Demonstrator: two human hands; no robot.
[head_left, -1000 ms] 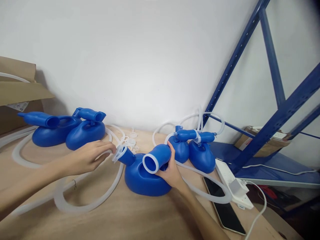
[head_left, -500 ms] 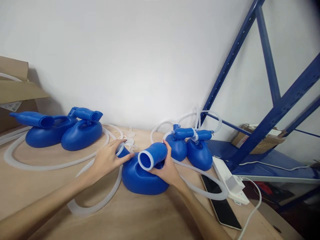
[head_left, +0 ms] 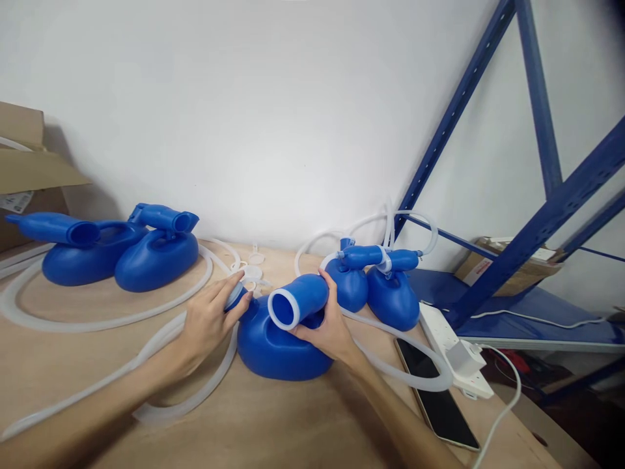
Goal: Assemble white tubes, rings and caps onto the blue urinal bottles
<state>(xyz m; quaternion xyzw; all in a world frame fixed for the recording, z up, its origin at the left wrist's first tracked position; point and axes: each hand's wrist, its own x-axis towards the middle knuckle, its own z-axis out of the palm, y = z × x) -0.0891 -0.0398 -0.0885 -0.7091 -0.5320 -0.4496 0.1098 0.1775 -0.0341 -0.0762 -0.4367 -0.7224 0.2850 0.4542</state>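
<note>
A blue plastic urinal bottle (head_left: 280, 355) rests on the wooden table in front of me. My right hand (head_left: 328, 319) is wrapped round a blue funnel tube (head_left: 312, 293) with a white rim, lying over the top of the bottle; its open mouth faces me. On the bottle's left, my left hand (head_left: 215, 316) closes round the short neck, where a pale translucent cap (head_left: 235, 295) shows between thumb and fingers. Clear white hose (head_left: 227, 365) curls on the table beside my left forearm. Several small white caps and rings (head_left: 252, 271) lie just behind this hand.
Two more blue urinal bottles (head_left: 156, 260) stand at left, near a cardboard box (head_left: 34, 169). Another pair (head_left: 393, 299) with hoses stands at right. A phone (head_left: 439, 404), a white power strip (head_left: 439, 332) and a blue metal rack (head_left: 454, 98) are farther right.
My left hand has turned on the bottle's neck, baring more of the cap. A length of hose now stretches toward the lower left. The right hand keeps its grip; the view has shifted slightly.
</note>
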